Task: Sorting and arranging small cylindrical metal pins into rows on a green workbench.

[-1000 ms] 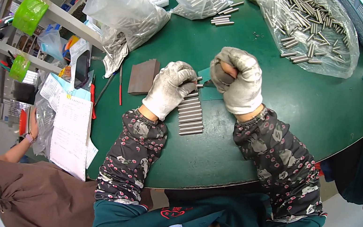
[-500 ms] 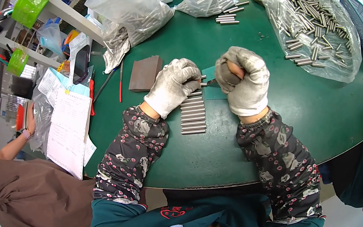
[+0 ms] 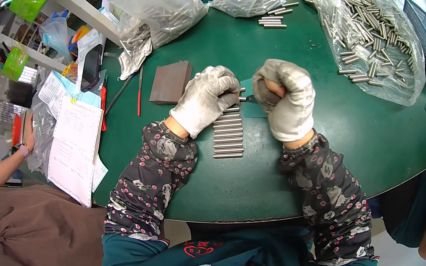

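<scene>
My left hand [image 3: 203, 95], in a worn white work glove, pinches a steel pin [image 3: 242, 99] at the head of a neat column of pins. These short, shiny pins [image 3: 229, 134] lie side by side on the green tabletop [image 3: 266, 180]. My right hand [image 3: 288, 97], also gloved, is curled into a fist with a bare thumb showing. A slim dark tool [image 3: 252, 99] sticks out of that fist, its tip at the end of the pinched pin; the rest of it is hidden. Under the right hand lies a teal sheet [image 3: 254, 111].
Left of my left hand sits a brown block [image 3: 170, 82]. Plastic bags of pins [image 3: 169, 20] stand at the back, and an opened bag [image 3: 374, 47] spills pins at back right. Papers [image 3: 74, 150], a red-handled tool [image 3: 103, 107] and a person's arm [image 3: 7, 164] are at the left.
The view has shifted slightly. Both hands keep nearly the same place and grip, the right fist tilting a little over the pin. The person's arm at the left has moved slightly.
</scene>
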Motion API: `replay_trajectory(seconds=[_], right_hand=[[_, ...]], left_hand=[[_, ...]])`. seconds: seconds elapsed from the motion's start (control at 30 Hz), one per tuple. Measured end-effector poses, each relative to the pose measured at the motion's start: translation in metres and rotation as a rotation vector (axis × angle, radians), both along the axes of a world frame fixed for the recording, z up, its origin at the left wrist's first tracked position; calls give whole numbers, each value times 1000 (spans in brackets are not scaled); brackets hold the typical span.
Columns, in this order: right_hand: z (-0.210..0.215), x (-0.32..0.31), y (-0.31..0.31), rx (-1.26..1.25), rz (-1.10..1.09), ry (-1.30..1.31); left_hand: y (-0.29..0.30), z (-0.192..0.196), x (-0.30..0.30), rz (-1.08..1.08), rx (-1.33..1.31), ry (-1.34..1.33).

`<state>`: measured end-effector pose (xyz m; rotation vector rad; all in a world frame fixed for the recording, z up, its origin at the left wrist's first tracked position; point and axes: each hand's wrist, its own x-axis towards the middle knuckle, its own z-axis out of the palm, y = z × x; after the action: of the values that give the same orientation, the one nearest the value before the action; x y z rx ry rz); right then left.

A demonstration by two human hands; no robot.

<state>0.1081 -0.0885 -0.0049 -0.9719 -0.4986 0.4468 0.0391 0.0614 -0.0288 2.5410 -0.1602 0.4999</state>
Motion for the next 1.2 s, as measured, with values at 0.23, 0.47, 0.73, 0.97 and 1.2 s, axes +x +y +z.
replay_trajectory(seconds=[0.23, 0.47, 0.73, 0.97, 1.2], right_hand=[[1, 1, -6, 29, 35, -2], [-5, 6, -6, 91, 1, 93], [-7, 9, -6, 130, 8, 156], [-4, 7, -6, 117, -14, 179], [-5, 11, -7, 154, 43, 124]], left_hand=[[-6, 5, -3, 44, -65, 61], [-6, 3, -2, -3, 21, 0], [-3, 0, -1, 4, -25, 20], [-2, 0, -1, -23, -26, -11], [-2, 0, 0, -32, -8, -15]])
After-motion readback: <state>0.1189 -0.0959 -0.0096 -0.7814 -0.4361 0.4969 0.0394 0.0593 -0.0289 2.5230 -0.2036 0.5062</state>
